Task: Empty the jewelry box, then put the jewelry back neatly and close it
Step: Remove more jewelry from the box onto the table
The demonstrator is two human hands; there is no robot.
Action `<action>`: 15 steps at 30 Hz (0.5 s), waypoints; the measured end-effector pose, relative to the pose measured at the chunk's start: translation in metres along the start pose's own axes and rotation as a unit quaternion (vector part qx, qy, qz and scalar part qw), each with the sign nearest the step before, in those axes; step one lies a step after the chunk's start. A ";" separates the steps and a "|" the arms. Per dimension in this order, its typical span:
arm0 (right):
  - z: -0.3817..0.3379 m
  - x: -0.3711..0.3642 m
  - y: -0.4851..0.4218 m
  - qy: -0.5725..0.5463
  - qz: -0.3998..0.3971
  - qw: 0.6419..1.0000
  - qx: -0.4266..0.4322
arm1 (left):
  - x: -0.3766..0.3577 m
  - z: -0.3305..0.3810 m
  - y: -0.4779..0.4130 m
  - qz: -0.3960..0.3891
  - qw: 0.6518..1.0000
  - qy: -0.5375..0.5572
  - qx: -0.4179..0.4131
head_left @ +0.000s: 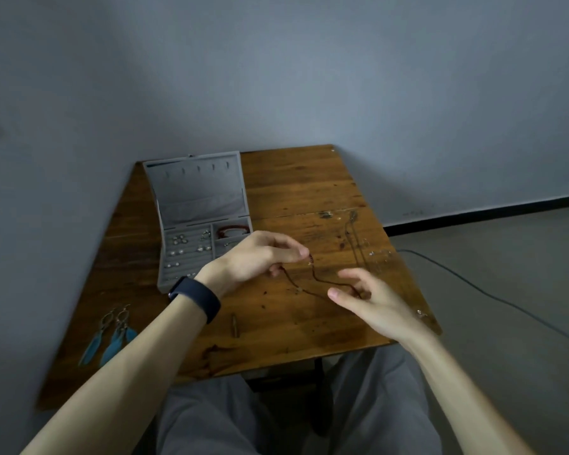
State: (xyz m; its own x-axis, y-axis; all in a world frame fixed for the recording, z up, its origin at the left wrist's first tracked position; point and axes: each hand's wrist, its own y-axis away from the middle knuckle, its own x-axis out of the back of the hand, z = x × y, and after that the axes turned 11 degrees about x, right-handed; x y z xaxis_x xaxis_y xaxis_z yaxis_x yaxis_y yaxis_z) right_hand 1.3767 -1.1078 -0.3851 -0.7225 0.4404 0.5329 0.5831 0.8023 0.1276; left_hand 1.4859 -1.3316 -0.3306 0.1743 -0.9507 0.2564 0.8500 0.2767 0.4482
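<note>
Wooden table (293, 178), 2 feather earrings (112, 336), necklace (321, 281)

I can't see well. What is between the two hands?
In the head view, a thin dark string runs between the left hand and the right hand, above the table.

A single wide-angle view from the person's head looks forward and steeply down. The wooden table (296, 182) lies close below, mid-frame, and the grey wall (309, 77) fills the upper half.
</note>
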 end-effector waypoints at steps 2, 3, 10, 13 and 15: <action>-0.009 -0.005 -0.007 0.042 0.024 0.999 0.017 | -0.001 0.012 0.002 -0.004 0.998 -0.061 -0.018; -0.017 -0.007 -0.011 0.046 0.038 0.998 0.038 | -0.001 0.018 0.003 -0.007 0.997 -0.075 -0.027; -0.047 -0.008 -0.027 -0.125 0.089 0.980 0.124 | 0.021 0.036 0.005 0.042 0.992 -0.117 -0.031; -0.038 0.000 -0.023 -0.263 0.139 0.951 0.090 | 0.044 0.019 0.006 0.061 0.998 -0.029 -0.015; -0.028 0.006 -0.020 -0.310 0.161 0.935 0.067 | 0.054 0.004 0.007 0.043 0.997 0.058 -0.005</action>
State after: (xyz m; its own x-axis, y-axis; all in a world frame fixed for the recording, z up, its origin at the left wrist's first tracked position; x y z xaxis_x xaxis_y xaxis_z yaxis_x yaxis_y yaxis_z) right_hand 1.3715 -1.1329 -0.3609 -0.6175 0.7838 -0.0661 0.7862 0.6123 -0.0839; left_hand 1.4992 -1.3802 -0.3100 0.3027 -0.9332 0.1935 0.8339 0.3576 0.4203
